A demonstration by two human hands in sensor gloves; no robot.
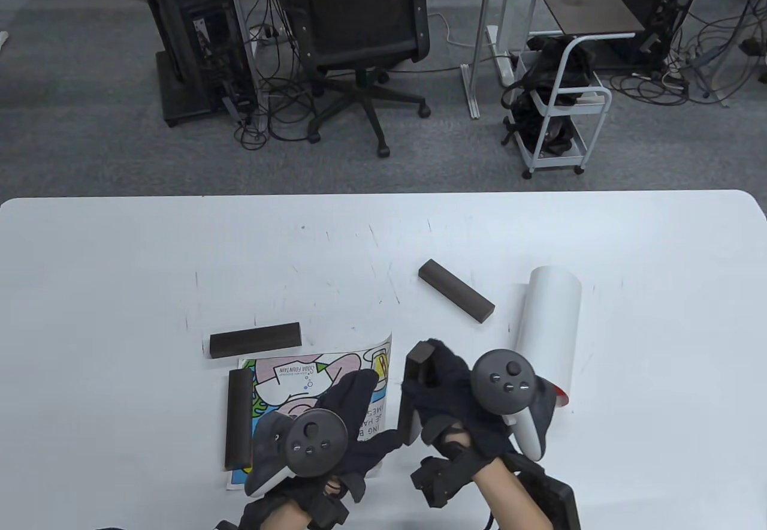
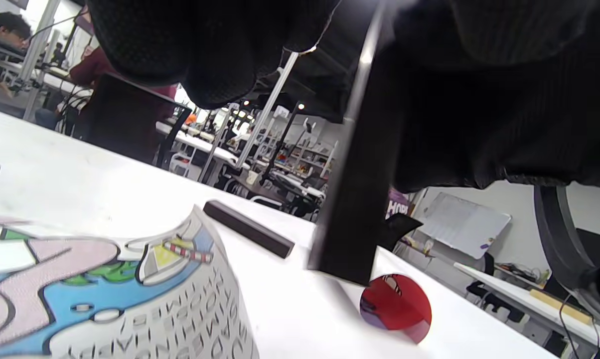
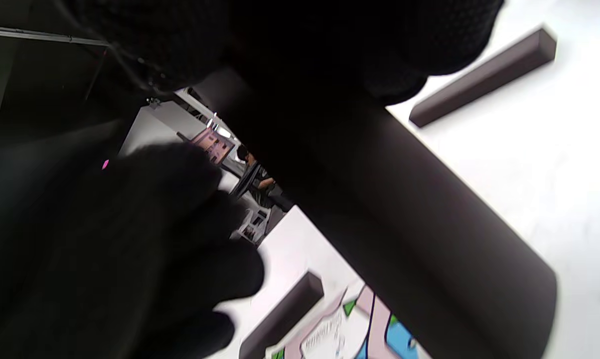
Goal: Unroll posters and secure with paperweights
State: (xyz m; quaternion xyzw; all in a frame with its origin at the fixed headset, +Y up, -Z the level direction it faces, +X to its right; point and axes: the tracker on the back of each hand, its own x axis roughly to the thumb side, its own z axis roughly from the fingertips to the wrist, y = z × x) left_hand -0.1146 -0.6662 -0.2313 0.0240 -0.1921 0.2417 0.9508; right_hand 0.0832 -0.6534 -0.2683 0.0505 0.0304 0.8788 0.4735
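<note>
While left hand (image 1: 335,416) presses unrolled poster (image 1: 311,374) flat, right hand (image 1: 455,398) grips bar paperweight (image 1: 412,392), long axis parallel to curling right edge just beside it, leftward.

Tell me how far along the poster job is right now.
Partly done. The colourful poster is unrolled, with one dark bar on its left edge and the left hand pressing it flat. The right hand holds another bar beside the curling right edge. Left: the rolled white poster and two bars lying free, one behind the poster, one mid-table.
</note>
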